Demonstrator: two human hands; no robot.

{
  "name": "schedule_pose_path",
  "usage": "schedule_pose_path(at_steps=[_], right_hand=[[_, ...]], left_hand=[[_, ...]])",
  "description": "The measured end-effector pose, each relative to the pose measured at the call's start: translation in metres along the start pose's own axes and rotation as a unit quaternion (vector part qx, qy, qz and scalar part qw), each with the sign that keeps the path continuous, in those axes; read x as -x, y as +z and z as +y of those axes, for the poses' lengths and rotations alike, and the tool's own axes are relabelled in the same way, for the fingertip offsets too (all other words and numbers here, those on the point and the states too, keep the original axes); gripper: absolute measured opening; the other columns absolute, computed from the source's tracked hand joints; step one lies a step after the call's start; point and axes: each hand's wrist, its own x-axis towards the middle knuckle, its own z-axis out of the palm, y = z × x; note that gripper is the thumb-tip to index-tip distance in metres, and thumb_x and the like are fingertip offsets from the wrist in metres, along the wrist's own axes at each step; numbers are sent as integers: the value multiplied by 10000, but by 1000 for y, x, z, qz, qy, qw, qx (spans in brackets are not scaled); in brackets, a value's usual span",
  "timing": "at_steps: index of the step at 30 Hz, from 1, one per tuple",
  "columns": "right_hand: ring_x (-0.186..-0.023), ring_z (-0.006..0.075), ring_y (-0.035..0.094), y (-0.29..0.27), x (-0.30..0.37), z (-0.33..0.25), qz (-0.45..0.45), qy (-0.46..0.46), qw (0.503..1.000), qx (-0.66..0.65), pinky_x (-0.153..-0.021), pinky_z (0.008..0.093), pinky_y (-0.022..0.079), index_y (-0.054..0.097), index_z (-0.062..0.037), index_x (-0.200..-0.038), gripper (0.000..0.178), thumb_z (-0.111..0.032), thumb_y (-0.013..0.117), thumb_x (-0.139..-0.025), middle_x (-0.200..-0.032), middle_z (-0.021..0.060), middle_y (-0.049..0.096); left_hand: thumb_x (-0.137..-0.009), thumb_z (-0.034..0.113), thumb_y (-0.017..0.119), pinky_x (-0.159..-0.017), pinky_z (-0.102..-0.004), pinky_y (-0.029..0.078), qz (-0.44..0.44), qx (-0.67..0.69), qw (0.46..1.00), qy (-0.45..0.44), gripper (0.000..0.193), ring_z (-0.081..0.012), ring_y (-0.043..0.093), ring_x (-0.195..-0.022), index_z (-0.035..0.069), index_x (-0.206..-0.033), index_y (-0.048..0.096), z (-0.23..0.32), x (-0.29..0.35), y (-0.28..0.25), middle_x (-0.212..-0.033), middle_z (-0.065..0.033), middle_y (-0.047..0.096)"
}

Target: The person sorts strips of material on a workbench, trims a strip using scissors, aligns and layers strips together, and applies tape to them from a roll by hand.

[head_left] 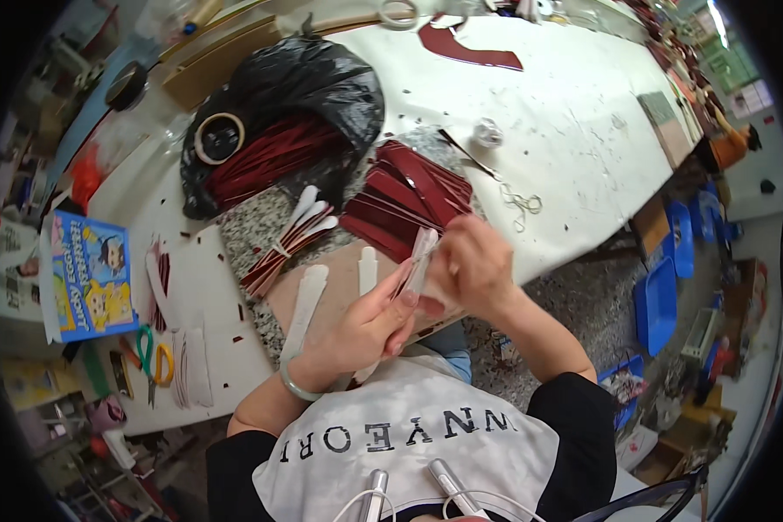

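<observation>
My left hand [372, 324], with a pale bangle at its wrist, is closed around a small bundle of pale strips [424, 254] that points up and away from me. Beside the bundle's upper end is my right hand [478, 265], its fingers pinched together; whatever they hold is too small to make out. Just beyond both hands lies a pile of dark red strips [404, 196]. To its left, a tied bundle of red strips with white rounded ends [291, 239] rests on a speckled stone slab [250, 228]. Pale flat strips [307, 300] lie near my left hand.
A black plastic bag [322, 78] holds more red strips, with a tape roll [219, 138] on it. Scissors with green handles [145, 348] and a colourful printed packet [91, 274] lie at left. Blue trays [655, 296] stand on the floor at right.
</observation>
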Motion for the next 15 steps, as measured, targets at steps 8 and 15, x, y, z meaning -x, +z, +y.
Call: schedule_pose_path(at_steps=[8,15], right_hand=[[-739,333,585,-108,38,180,-74,442,843,296,-654,435,459,628,-31,-769,301,-295,587,-908,-848,133,621],[-886,273,620,-28,-13,61,-178,7,978,-111,-780,391,473,687,-57,-942,225,-34,675,-719,-1026,85,666]], left_hand=[[-994,210,461,-550,-180,391,165,34,985,47,378,-43,438,-581,-13,-1300,456,28,52,-14,-798,-21,555],[-870,140,675,-604,-187,404,530,-281,797,70,228,-41,480,-660,-1,-1048,652,11,104,-54,-745,16,542]])
